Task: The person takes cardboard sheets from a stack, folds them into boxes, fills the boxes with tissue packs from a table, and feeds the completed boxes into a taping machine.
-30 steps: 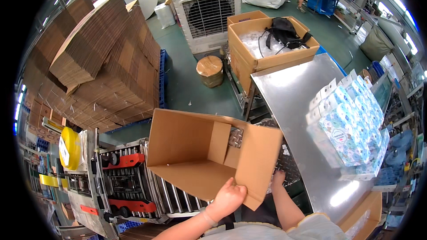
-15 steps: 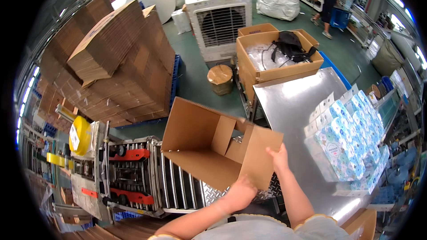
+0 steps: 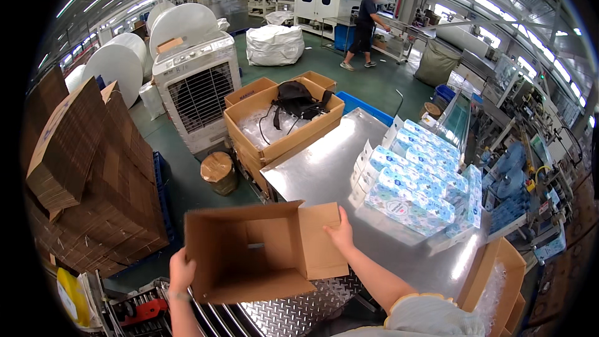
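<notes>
An empty brown cardboard box (image 3: pixel 249 281) stands tilted in front of me, its opening facing me and its inside in view. My left hand (image 3: pixel 181 271) is closed on the box's left edge, fingers partly hidden behind the cardboard. At the other side my right hand (image 3: pixel 340 232) grips the outer edge of the right flap (image 3: pixel 322 256), thumb on the near face. Beneath the box are a diamond-patterned metal plate (image 3: pixel 306 306) and steel rollers (image 3: pixel 221 319). Right of my right hand, blue-and-white tissue packs (image 3: pixel 409 200) lie in rows on a shiny metal table (image 3: pixel 312 165).
Beyond the table sits an open carton (image 3: pixel 246 131) holding clear plastic and a black bag (image 3: pixel 296 100). Stacked flat cardboard (image 3: pixel 100 187) and an air cooler (image 3: pixel 199 97) stand left. A yellow tape roll (image 3: pixel 73 296) is lower left. A person (image 3: pixel 365 25) walks far back.
My left hand has moved from the box's near right corner to its left edge. The box has turned more squarely toward me; my view has swung right.
</notes>
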A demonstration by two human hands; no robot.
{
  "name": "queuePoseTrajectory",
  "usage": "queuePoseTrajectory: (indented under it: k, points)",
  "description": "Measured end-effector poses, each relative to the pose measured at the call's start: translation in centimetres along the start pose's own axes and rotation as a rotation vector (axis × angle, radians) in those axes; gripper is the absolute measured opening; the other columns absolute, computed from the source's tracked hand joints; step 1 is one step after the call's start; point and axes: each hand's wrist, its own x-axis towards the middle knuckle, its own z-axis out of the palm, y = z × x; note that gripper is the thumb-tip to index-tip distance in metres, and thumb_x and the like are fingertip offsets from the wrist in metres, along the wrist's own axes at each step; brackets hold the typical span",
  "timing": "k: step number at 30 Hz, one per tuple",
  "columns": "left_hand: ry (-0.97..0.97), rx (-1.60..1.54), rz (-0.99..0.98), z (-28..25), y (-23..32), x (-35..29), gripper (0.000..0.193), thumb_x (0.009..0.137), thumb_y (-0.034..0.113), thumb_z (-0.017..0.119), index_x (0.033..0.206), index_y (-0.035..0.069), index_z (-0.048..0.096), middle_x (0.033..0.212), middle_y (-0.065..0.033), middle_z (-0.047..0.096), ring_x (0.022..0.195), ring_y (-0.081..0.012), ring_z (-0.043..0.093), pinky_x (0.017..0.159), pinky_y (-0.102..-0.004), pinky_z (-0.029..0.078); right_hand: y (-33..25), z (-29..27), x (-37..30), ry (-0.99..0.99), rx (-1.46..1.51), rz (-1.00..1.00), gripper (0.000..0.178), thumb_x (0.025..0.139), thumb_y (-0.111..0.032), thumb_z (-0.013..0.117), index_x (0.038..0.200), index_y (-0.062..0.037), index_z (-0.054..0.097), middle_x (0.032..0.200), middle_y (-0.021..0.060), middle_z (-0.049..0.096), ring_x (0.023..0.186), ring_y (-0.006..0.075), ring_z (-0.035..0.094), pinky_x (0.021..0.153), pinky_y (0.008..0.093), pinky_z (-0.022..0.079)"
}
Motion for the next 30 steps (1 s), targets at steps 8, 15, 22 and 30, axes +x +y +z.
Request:
queuePoseTrajectory:
  k: [8, 15, 22, 30]
  points:
    - [0.082, -0.471, -0.458, -11.0, 4.9, -21.3, 0.055, 0.081, -0.009, 0.051, 0.135, -0.004, 0.054, 0.12, -0.0098, 0.069, 0.112, -0.0157, 0.063, 0.097, -0.0302, 0.049, -13.8, 2.0, -7.1, -0.263, -0.307, -0.409, 0.078, 0.075, -0.006, 0.083, 0.146, -0.0141, 0.051, 0.124, 0.0172, 0.06, 0.118, 0.0382, 0.06, 0.1, 0.0433, 0.05]
    - [0.167, -0.208, -0.555, -8.1, -2.1, -29.5, 0.051, 0.082, -0.007, 0.05, 0.133, -0.004, 0.052, 0.116, -0.0196, 0.07, 0.108, -0.0288, 0.068, 0.094, -0.0336, 0.051, -3.1, 13.9, -10.8, -0.778, -0.611, -0.526, 0.044, 0.1, -0.041, 0.057, 0.13, -0.0109, 0.069, 0.151, 0.024, 0.044, 0.139, 0.0401, 0.044, 0.117, 0.0404, 0.035]
    - [0.057, -0.077, -0.587, -8.3, -2.1, -25.0, 0.054, 0.081, -0.006, 0.05, 0.134, -0.001, 0.053, 0.114, -0.0232, 0.07, 0.113, -0.0375, 0.067, 0.096, -0.0368, 0.051, -5.2, 16.3, -15.4, -1.12, -0.561, -0.163, 0.067, 0.098, -0.04, 0.055, 0.139, 0.0115, 0.043, 0.139, 0.0367, 0.051, 0.135, 0.0456, 0.049, 0.115, 0.0454, 0.038]
    - [-0.027, -0.216, -0.436, 1.2, -6.1, -11.9, 0.056, 0.083, 0.005, 0.054, 0.138, -0.001, 0.052, 0.124, -0.0251, 0.067, 0.118, -0.0411, 0.063, 0.1, -0.0415, 0.05, 1.1, 14.3, 1.3, -0.996, -0.817, -0.259, 0.044, 0.096, -0.036, 0.061, 0.112, 0.0042, 0.068, 0.106, 0.0261, 0.072, 0.103, 0.043, 0.068, 0.093, 0.0491, 0.053]
